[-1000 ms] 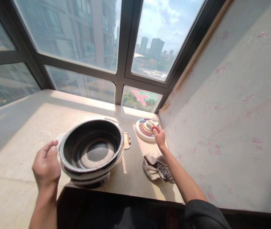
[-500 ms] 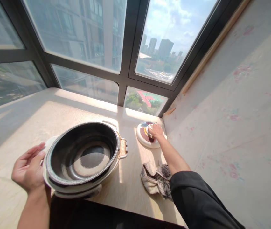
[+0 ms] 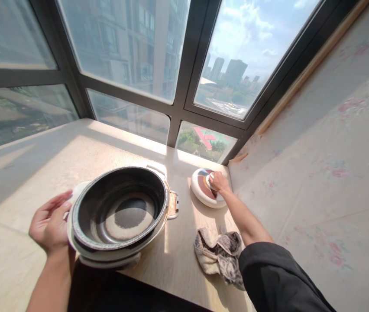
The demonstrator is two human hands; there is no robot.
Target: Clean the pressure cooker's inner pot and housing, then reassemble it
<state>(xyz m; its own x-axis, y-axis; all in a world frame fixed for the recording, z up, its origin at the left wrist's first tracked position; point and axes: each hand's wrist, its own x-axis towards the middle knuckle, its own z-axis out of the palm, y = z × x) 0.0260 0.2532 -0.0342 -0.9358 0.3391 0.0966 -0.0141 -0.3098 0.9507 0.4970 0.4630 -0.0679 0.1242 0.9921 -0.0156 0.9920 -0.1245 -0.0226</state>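
Observation:
A wide dark pot (image 3: 122, 212) with a pale outer shell sits tilted at the near edge of a sunlit stone sill (image 3: 41, 173). My left hand (image 3: 50, 224) rests against the pot's left rim, fingers spread. At the far right corner lies a round white lid (image 3: 205, 188) with a red-brown ring. My right hand (image 3: 218, 181) is closed around the knob on top of that lid, and the lid tilts up on its near side.
A crumpled grey-and-white cloth (image 3: 218, 255) lies on the sill between pot and wall. Large windows (image 3: 139, 52) run along the back. A papered wall (image 3: 317, 173) rises on the right. A dark edge (image 3: 122, 290) borders the sill in front.
My right hand went from touching the lid's edge to gripping its knob, and the lid now tips. My left hand moved from beside the pot onto its left rim.

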